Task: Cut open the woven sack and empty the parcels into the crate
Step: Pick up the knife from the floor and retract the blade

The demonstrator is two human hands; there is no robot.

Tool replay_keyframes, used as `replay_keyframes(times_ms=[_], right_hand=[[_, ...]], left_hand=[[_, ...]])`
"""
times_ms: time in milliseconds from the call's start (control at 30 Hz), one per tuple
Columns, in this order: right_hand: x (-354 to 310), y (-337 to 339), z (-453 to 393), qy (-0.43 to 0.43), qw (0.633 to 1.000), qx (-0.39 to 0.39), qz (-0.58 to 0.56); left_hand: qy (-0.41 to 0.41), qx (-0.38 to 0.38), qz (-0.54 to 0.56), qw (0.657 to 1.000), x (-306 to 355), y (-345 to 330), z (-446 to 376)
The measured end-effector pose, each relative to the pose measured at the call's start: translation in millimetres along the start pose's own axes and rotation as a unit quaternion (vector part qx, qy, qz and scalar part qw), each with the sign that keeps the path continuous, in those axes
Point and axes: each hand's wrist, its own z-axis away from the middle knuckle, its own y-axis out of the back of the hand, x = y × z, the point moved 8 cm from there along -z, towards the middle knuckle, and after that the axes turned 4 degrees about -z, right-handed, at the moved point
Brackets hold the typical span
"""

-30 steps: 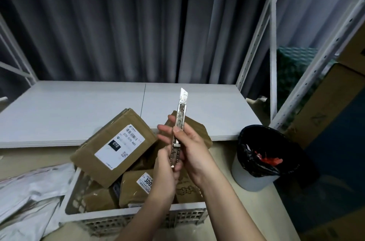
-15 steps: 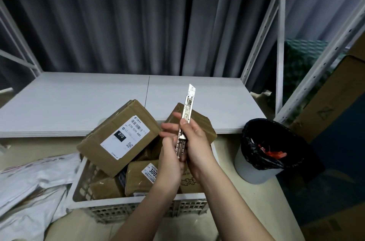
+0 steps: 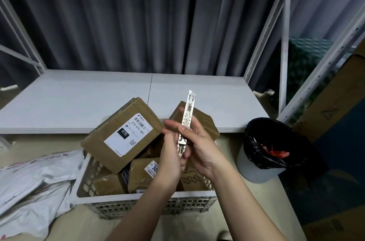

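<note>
Both hands meet above the white perforated plastic crate (image 3: 142, 197) and hold a slim silver metal utility knife (image 3: 186, 122) nearly upright, its blade tip pointing up and away. The right hand (image 3: 199, 146) wraps the lower handle from the right, thumb laid along the near face of the knife, fingers curled behind it. The left hand (image 3: 170, 156) closes on the butt end of the handle from the left, its index finger stretched out straight toward the upper left; the other fingers bend round the knife body. Neither hand touches the parcels. The crate holds several brown cardboard parcels: a large tilted box with a white shipping label marked 070 (image 3: 122, 134) lies across the rim at the left, a second brown box (image 3: 205, 124) sits behind the hands, and smaller labelled boxes (image 3: 142, 173) fill the bottom. The grey-white woven sack (image 3: 33, 187) lies crumpled just left of the crate. A grey bin lined with a black bag (image 3: 264, 148) stands to the right, beside the white low shelf board (image 3: 79, 100)
</note>
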Motion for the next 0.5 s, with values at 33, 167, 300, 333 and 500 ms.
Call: replay_keyframes(times_ms=[33, 167, 300, 333, 500], right_hand=[[3, 2, 0, -0.005, 0.999, 0.023, 0.024], [8, 9, 0, -0.002, 0.992, 0.093, 0.082], [9, 4, 2, -0.019, 0.994, 0.071, 0.075], [9, 3, 3, -0.025, 0.994, 0.061, 0.083], [4, -1, 5, -0.021, 0.994, 0.030, 0.100]], left_hand=[[-0.001, 0.014, -0.006, 1.000, -1, 1, -1], [0.017, 0.046, -0.018, 0.999, -5, 1, 1], [0.033, 0.040, 0.022, 0.998, -5, -3, 4], [0.035, 0.038, 0.031, 0.998, -6, -3, 3], [0.031, 0.018, 0.043, 0.998, -5, 0, 0]])
